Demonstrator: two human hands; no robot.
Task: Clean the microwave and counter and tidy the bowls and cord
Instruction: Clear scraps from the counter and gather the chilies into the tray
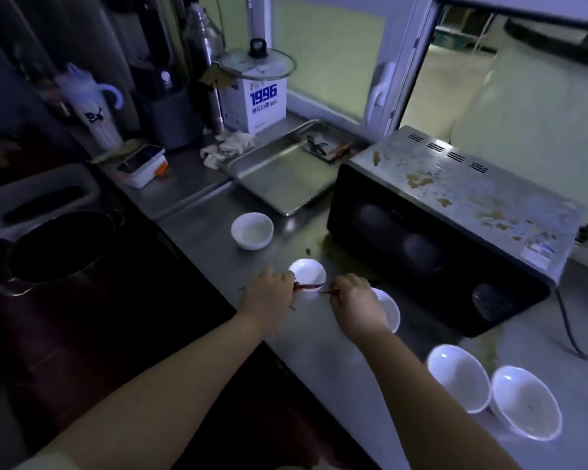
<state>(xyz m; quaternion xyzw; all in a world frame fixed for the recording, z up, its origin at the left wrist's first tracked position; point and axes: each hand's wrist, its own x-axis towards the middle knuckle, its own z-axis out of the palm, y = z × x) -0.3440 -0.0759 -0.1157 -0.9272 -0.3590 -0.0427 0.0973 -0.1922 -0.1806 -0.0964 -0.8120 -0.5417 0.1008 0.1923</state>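
Left hand (269,295) curls its fingers round thin reddish sticks (307,286). Right hand (357,305) pinches another, apparently gathering them off the counter (319,354) beside the dish (308,270) at twelve o'clock.

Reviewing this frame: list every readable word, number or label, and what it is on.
"1996": on the white box under the glass lid.
Smaller line beneath it: too blurred to read.
Sticker on the microwave top: too blurred to read.

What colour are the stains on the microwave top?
Yellowish-brown stains on the grey top of the microwave; head view.
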